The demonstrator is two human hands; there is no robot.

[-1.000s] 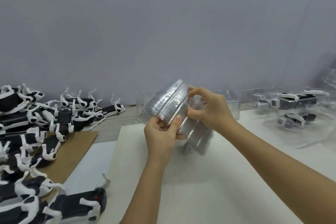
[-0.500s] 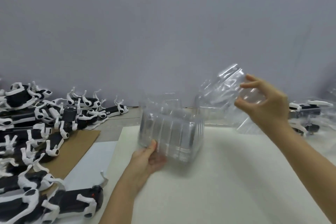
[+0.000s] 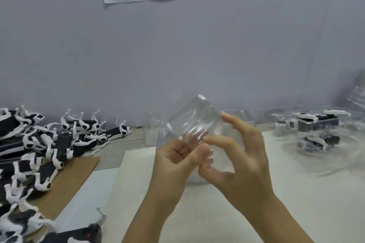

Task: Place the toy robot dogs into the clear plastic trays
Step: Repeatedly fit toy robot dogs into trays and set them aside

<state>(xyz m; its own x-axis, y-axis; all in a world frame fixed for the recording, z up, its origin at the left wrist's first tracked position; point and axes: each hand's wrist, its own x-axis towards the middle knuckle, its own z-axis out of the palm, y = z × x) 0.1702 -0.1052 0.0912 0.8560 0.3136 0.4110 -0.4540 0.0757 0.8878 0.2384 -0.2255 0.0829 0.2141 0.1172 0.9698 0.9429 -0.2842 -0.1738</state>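
Your left hand (image 3: 176,161) and right hand (image 3: 244,158) both pinch the thin clear moulded plastic tray (image 3: 194,119); likely light, flimsy, slick. Grip the rim; walls may buckle.

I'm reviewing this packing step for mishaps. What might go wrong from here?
The clear tray is in the air, held only near its lower end by the left hand and right hand; thin plastic might flex and slip from that grip. The toy dogs lie heaped with legs overlapping, so lifting one may drag neighbours.
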